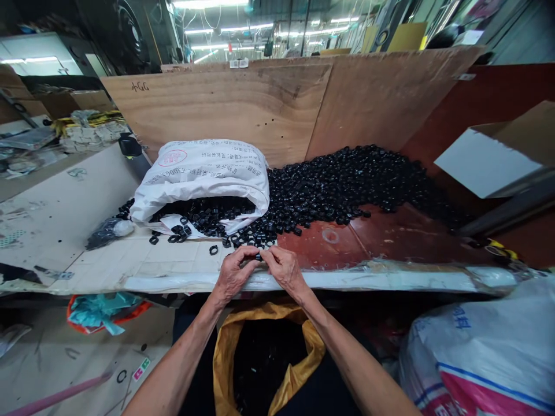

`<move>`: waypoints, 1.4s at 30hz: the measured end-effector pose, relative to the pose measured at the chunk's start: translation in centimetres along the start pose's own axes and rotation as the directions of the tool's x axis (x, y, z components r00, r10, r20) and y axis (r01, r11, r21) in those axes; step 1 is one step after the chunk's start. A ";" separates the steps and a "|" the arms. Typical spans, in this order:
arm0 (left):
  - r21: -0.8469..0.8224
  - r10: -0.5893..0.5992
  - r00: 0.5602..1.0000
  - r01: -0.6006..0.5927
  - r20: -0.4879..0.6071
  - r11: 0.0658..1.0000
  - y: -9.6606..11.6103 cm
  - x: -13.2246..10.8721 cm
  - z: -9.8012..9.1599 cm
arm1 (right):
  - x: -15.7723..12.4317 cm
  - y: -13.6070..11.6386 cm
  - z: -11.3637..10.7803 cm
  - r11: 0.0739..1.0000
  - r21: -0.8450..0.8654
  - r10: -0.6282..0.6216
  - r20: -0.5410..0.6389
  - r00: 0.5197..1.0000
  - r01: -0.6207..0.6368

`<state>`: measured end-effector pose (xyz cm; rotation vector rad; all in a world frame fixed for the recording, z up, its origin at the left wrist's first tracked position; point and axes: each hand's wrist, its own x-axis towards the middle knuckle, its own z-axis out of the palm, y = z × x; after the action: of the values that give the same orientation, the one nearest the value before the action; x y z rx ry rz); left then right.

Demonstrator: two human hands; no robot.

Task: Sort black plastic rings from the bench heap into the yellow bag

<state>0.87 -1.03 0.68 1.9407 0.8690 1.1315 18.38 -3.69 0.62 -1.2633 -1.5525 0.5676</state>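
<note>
My left hand [234,271] and my right hand [284,268] meet at the table's front edge, fingertips pinched together on a small black ring [258,256]. Just beyond them lies a big heap of black rings [342,185] on the red-brown tabletop. A white printed sack [203,167] lies on its side to the left, its mouth open with several rings spilling out. Loose rings [213,249] sit scattered near my left hand.
A yellow-lined bag [264,358] stands open below the table edge between my arms. Plywood boards [225,104] wall the back. A cardboard box [494,153] sits at right, a white woven sack [481,352] at lower right, and a small plastic bag [106,231] at left.
</note>
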 end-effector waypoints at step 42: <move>-0.097 -0.107 0.994 0.105 -0.015 0.990 2.4 -4.2 1.2 | -5.3 -2.5 0.3 0.947 0.264 0.181 0.042 0.983 -0.186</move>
<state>0.75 -5.99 0.51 1.7869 0.9015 1.1115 16.75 -9.29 0.45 -1.2028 -1.3279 0.8794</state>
